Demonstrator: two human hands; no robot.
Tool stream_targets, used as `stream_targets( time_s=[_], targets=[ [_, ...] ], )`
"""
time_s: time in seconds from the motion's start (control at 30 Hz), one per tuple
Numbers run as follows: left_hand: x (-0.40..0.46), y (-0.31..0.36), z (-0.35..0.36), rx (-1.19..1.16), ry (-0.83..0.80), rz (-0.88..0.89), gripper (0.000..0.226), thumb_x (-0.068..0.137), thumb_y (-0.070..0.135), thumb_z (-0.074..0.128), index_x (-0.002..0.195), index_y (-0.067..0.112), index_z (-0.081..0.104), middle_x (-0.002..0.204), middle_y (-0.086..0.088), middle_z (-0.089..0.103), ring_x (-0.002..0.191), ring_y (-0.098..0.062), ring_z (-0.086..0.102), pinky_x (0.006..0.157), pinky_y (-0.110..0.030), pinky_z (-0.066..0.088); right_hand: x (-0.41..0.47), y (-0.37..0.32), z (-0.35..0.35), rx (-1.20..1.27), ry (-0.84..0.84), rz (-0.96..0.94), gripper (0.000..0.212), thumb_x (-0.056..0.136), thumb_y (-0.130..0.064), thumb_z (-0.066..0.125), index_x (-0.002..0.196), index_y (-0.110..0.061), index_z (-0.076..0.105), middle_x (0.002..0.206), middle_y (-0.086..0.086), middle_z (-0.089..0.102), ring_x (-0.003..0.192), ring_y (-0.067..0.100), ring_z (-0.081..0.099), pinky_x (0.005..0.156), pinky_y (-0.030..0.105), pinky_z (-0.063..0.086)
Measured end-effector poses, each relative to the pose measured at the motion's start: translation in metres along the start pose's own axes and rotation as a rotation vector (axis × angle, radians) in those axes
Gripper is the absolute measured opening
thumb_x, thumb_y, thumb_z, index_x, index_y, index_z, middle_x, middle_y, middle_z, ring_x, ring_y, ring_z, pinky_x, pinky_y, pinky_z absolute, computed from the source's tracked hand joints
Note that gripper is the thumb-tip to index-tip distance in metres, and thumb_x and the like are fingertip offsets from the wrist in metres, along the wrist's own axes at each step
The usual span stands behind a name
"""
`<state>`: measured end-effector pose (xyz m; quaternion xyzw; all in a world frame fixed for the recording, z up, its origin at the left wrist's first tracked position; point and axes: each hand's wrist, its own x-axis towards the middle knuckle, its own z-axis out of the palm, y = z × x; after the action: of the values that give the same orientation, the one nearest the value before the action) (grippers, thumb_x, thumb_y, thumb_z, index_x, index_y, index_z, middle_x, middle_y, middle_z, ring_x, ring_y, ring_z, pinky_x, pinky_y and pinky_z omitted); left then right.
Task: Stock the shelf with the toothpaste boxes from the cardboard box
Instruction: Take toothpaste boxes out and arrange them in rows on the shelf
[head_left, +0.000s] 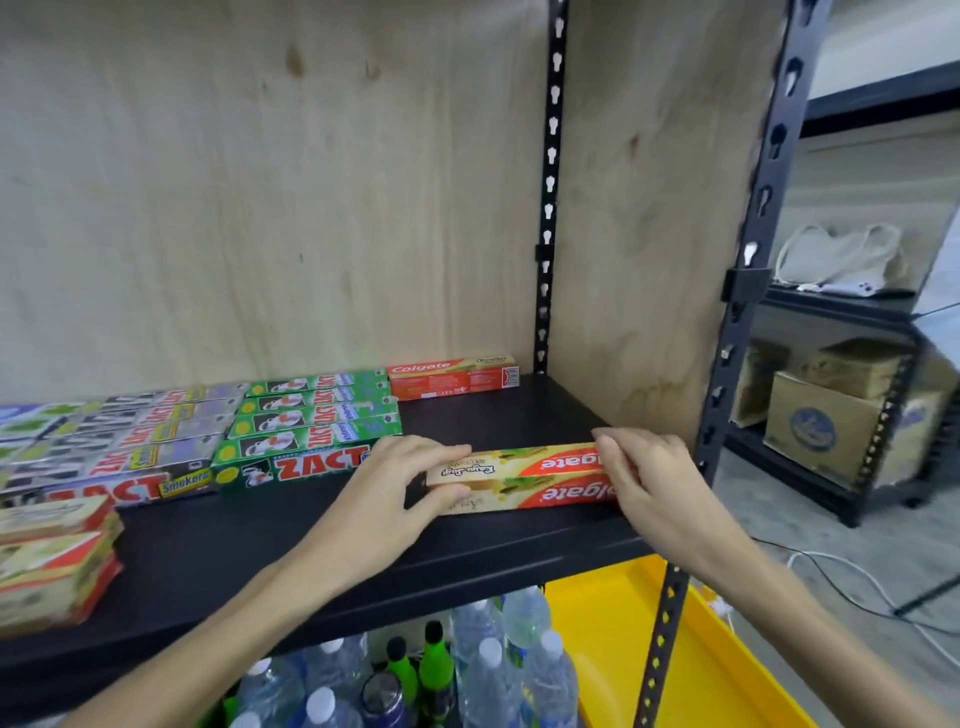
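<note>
Plywood-backed metal rack; black shelf (249, 551), matte and smooth, carries the stock. Rows of glossy ZACT boxes (306, 415) lie flat at left rear, long axes left-right; one Colgate box (453, 375) sits alone at the back, against the plywood. A stack of Colgate boxes (54, 561) waits at the left edge. Held Colgate toothpaste box (524, 475): slim rectangular carton, printing upside down to the wearer, long axis left-right, near the shelf's right front edge, well forward of the rear box. Left hand (395, 486) curls round its left end, right hand (644, 470) pinches its right end. Next move likely a push straight back toward the rear Colgate box. No cardboard supply box identifiable near the hands.
</note>
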<state>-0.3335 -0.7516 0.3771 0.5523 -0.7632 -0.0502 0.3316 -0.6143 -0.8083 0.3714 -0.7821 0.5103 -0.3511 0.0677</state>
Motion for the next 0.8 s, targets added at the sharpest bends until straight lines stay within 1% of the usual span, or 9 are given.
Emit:
stream_targets(
  time_s=[0.1, 0.2, 0.3, 0.37, 0.47, 0.53, 0.63, 0.7, 0.8],
  targets=[
    [-0.002, -0.002, 0.001, 0.011, 0.013, -0.017, 0.043, 0.094, 0.044, 0.058, 0.137, 0.042, 0.056, 0.129, 0.026, 0.05, 0.124, 0.008, 0.036, 0.101, -0.011, 0.029, -0.034, 0.003, -0.01, 0.058, 0.026, 0.014, 0.043, 0.101, -0.044, 0.044, 0.139, -0.027, 0.055, 0.125, -0.019, 0.05, 0.123, 0.007, 0.04, 0.103, 0.029, 0.042],
    [-0.005, 0.002, 0.004, -0.018, 0.153, -0.077, 0.031, 0.092, 0.039, 0.066, 0.124, 0.039, 0.065, 0.127, 0.018, 0.05, 0.12, 0.0, 0.043, 0.101, -0.02, 0.034, -0.061, 0.002, -0.015, 0.121, 0.049, 0.004, 0.053, 0.09, -0.049, 0.051, 0.14, -0.031, 0.053, 0.124, -0.019, 0.052, 0.118, 0.0, 0.041, 0.088, 0.01, 0.044],
    [-0.015, 0.02, 0.009, -0.112, 0.275, -0.151, 0.021, 0.088, 0.033, 0.073, 0.106, 0.033, 0.062, 0.109, 0.015, 0.054, 0.097, 0.0, 0.055, 0.084, -0.018, 0.047, -0.079, -0.004, -0.015, 0.174, 0.13, 0.011, 0.059, 0.081, -0.061, 0.056, 0.133, -0.035, 0.056, 0.114, -0.025, 0.054, 0.113, 0.002, 0.046, 0.086, 0.015, 0.046],
    [-0.026, 0.033, 0.017, -0.184, 0.264, -0.171, 0.02, 0.088, 0.034, 0.073, 0.102, 0.032, 0.059, 0.099, 0.014, 0.062, 0.091, 0.0, 0.06, 0.077, -0.015, 0.047, -0.088, -0.012, -0.011, 0.229, 0.188, 0.046, 0.06, 0.077, -0.071, 0.059, 0.127, -0.038, 0.059, 0.108, -0.024, 0.054, 0.108, 0.002, 0.049, 0.081, 0.015, 0.044],
    [-0.042, 0.049, 0.026, -0.264, 0.178, -0.149, 0.024, 0.09, 0.047, 0.066, 0.109, 0.035, 0.061, 0.103, 0.019, 0.067, 0.101, 0.007, 0.061, 0.087, -0.014, 0.045, -0.097, -0.025, -0.003, 0.326, 0.266, 0.077, 0.064, 0.068, -0.079, 0.067, 0.118, -0.039, 0.064, 0.1, -0.018, 0.061, 0.098, 0.001, 0.054, 0.075, 0.014, 0.042],
    [-0.048, 0.055, 0.03, -0.3, 0.106, -0.137, 0.039, 0.09, 0.058, 0.06, 0.122, 0.036, 0.058, 0.116, 0.024, 0.064, 0.111, 0.011, 0.056, 0.096, -0.017, 0.043, -0.099, -0.033, 0.003, 0.407, 0.289, 0.102, 0.057, 0.068, -0.073, 0.073, 0.113, -0.037, 0.069, 0.092, -0.016, 0.069, 0.092, 0.004, 0.06, 0.075, 0.02, 0.045],
    [-0.053, 0.062, 0.03, -0.296, 0.036, -0.106, 0.057, 0.088, 0.07, 0.052, 0.136, 0.038, 0.051, 0.129, 0.028, 0.057, 0.12, 0.015, 0.049, 0.099, -0.014, 0.04, -0.1, -0.044, 0.013, 0.468, 0.231, 0.078, 0.044, 0.075, -0.06, 0.067, 0.114, -0.038, 0.072, 0.091, -0.017, 0.071, 0.091, 0.007, 0.063, 0.075, 0.024, 0.046],
    [-0.052, 0.065, 0.029, -0.303, 0.026, -0.094, 0.056, 0.087, 0.07, 0.051, 0.135, 0.04, 0.05, 0.126, 0.028, 0.057, 0.117, 0.015, 0.05, 0.093, -0.009, 0.041, -0.099, -0.051, 0.019, 0.482, 0.169, 0.056, 0.038, 0.085, -0.054, 0.062, 0.12, -0.041, 0.07, 0.099, -0.024, 0.07, 0.098, 0.004, 0.062, 0.078, 0.02, 0.046],
    [-0.046, 0.065, 0.027, -0.22, 0.05, -0.114, 0.059, 0.083, 0.078, 0.051, 0.13, 0.043, 0.049, 0.119, 0.025, 0.056, 0.112, 0.007, 0.052, 0.093, -0.018, 0.045, -0.093, -0.053, 0.026, 0.489, 0.115, 0.016, 0.028, 0.097, -0.036, 0.058, 0.123, -0.041, 0.068, 0.109, -0.03, 0.068, 0.107, 0.0, 0.061, 0.082, 0.011, 0.045]
  ],
)
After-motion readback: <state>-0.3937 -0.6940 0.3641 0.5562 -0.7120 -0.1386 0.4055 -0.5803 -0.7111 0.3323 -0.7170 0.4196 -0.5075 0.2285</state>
